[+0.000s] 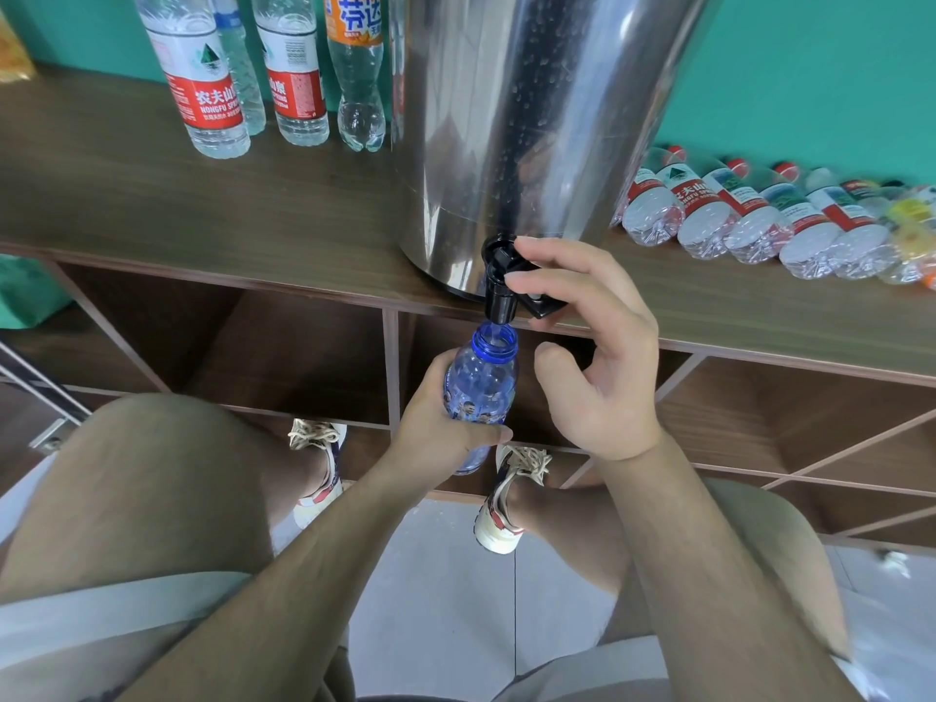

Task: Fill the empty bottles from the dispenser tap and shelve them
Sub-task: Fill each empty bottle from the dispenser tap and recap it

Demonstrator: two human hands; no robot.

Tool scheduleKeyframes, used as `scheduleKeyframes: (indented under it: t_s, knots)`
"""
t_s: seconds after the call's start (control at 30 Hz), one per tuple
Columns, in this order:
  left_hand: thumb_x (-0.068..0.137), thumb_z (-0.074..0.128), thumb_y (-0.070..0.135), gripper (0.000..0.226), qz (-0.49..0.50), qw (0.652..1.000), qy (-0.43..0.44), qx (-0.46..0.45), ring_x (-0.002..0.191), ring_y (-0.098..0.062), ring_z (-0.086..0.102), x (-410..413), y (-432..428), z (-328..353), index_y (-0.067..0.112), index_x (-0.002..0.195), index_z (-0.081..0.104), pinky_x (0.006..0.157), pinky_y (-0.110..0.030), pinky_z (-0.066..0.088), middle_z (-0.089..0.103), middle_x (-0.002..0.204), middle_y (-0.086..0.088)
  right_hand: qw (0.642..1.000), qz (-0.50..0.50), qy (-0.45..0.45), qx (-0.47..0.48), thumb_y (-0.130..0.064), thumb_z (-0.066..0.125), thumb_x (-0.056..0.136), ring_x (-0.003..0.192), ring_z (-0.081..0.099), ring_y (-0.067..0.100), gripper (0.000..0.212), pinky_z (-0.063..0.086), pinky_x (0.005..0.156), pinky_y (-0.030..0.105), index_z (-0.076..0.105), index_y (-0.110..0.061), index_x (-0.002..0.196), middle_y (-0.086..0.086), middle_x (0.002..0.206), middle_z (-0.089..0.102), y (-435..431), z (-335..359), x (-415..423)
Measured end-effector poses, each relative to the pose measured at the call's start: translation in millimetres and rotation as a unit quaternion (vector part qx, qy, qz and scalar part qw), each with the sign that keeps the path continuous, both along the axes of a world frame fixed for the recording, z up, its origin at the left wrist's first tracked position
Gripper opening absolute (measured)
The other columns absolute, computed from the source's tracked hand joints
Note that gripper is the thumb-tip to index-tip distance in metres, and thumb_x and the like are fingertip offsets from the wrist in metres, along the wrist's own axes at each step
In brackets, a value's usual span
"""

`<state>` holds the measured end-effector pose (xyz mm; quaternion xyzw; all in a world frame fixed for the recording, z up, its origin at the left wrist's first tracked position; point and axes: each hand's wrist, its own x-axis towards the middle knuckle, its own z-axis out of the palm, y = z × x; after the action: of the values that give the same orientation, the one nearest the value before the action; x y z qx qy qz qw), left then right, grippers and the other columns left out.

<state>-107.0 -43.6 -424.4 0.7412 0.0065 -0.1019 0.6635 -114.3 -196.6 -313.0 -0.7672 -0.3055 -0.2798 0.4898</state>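
Observation:
A steel dispenser (532,119) stands on the wooden shelf top (152,195), with its black tap (501,286) over the front edge. My left hand (435,428) grips a blue transparent bottle (481,382), uncapped, its open mouth right under the spout. My right hand (602,357) reaches to the tap, with its fingers curled round the black tap lever. Whether water runs is hard to see.
Several upright bottles (212,83) with red labels and one orange-labelled bottle (357,68) stand at the back left. A row of empty bottles (759,220) lies on its side at the right. Open cubbyholes (304,357) sit below the shelf top. My knees and shoes are beneath.

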Motion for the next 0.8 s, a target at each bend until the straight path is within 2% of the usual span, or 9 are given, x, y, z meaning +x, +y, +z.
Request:
scheduleKeyframes:
  t_s: [0.13,0.27,0.53,0.8]
  knots:
    - [0.071,0.091,0.002,0.087,0.0,1.0,-0.001,-0.001,0.112,-0.006,0.064,-0.4,0.0,2.4,0.042,0.131,0.042,0.079,-0.01,0.053,0.062,0.122,0.019,1.0,-0.003,0.001,0.0,0.006,0.048,0.069,0.124,0.062,0.028,0.054,0.06,0.075,0.047,0.07,-0.002,0.118,0.016,0.136,0.062,-0.2,-0.1,0.2]
    - [0.071,0.091,0.001,0.087,-0.001,1.0,0.0,0.0,0.113,-0.008,0.064,-0.9,-0.1,2.8,0.041,0.132,0.042,0.091,-0.019,0.052,0.063,0.124,0.016,1.0,-0.001,-0.001,-0.001,-0.001,0.048,0.071,0.124,0.062,0.028,0.052,0.06,0.075,0.047,0.07,-0.003,0.118,0.015,0.136,0.062,-0.5,0.6,0.5]
    - [0.072,0.091,0.003,0.085,0.0,1.0,0.005,0.007,0.106,0.0,0.063,-0.7,-0.6,3.2,0.046,0.126,0.041,0.079,-0.013,0.051,0.061,0.117,0.022,1.0,-0.002,0.001,0.001,0.001,0.047,0.071,0.123,0.062,0.026,0.053,0.06,0.076,0.047,0.07,-0.003,0.119,0.015,0.136,0.061,-0.5,0.3,1.1]
    - [0.071,0.092,0.003,0.087,0.0,1.0,0.008,0.004,0.11,-0.004,0.063,-1.7,-1.4,4.3,0.043,0.131,0.041,0.083,-0.014,0.051,0.062,0.121,0.018,1.0,-0.001,0.0,0.004,0.001,0.047,0.071,0.122,0.062,0.028,0.053,0.061,0.076,0.045,0.07,-0.002,0.118,0.016,0.135,0.062,0.3,-0.6,1.6]
